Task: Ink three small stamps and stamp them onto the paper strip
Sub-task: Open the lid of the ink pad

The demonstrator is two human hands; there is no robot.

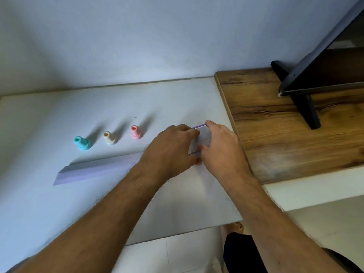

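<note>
Table (pixel 59 119): white top, against a pale wall; all my work lies on it.

Wooden shelf (pixel 285 134): butts against the table's right side; a black screen (pixel 323 71) on a stand sits at its far end. Not part of the job.

Paper strip (pixel 94 169): long, pale lilac, lying flat at a slant near the table's middle. Its right end runs under my left hand. I see no stamp marks on the part that shows.

Left hand (pixel 171 152): fingers curled down onto a small clear box, thumb at the near edge. It grips the box from the left.

Right hand (pixel 220 146): fingers arched over the same box from the right, fingertips on the far edge, thumb tucked near the front. It also has hold of the box.

Clear box (pixel 203 137): flat, see-through, with a purple rim; between my two hands, just right of the strip. I take it for the ink pad case, though its contents are hidden.

Three stamps, upright in a row behind the strip, well apart from my hands: pink stamp (pixel 136 132), cream stamp (pixel 109 137), teal stamp (pixel 82 143). None touched.

Step in hand, as I judge it: opening the ink pad. Next calls for the lid off, then one hand freed to take the nearest stamp, the pink one.
</note>
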